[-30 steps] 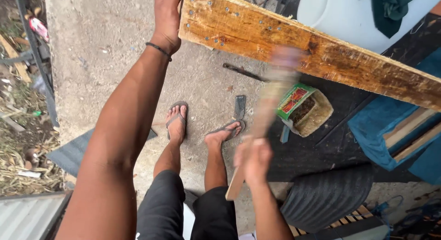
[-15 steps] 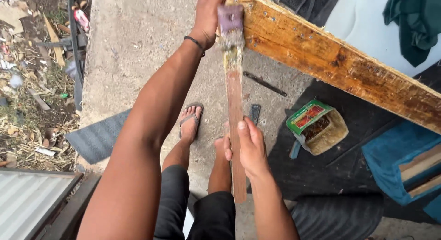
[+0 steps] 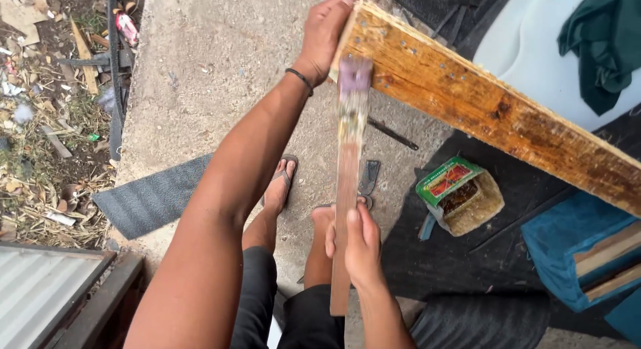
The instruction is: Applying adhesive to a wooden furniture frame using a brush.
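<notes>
My left hand point(image 3: 324, 30) grips the near end of a long, worn wooden plank point(image 3: 481, 105) that slants down to the right and has several nail holes. My right hand point(image 3: 358, 242) is closed round the long wooden handle of a hammer point(image 3: 347, 169). The hammer's purplish head point(image 3: 354, 79), blurred by motion, is against the plank's face just below my left hand. A dark band circles my left wrist. My feet in flip-flops stand on the concrete below.
An open green and red box of nails point(image 3: 461, 195) lies on a dark mat, with a metal rod point(image 3: 392, 133) beside it. A blue cushioned piece point(image 3: 574, 245) is at the right, a grey mat point(image 3: 150, 199) at the left, and rubble point(image 3: 40, 122) beyond the slab.
The hammer swung up from beside my legs to the plank's end and now sits slightly lower on its face. My left hand has kept its hold on the plank.
</notes>
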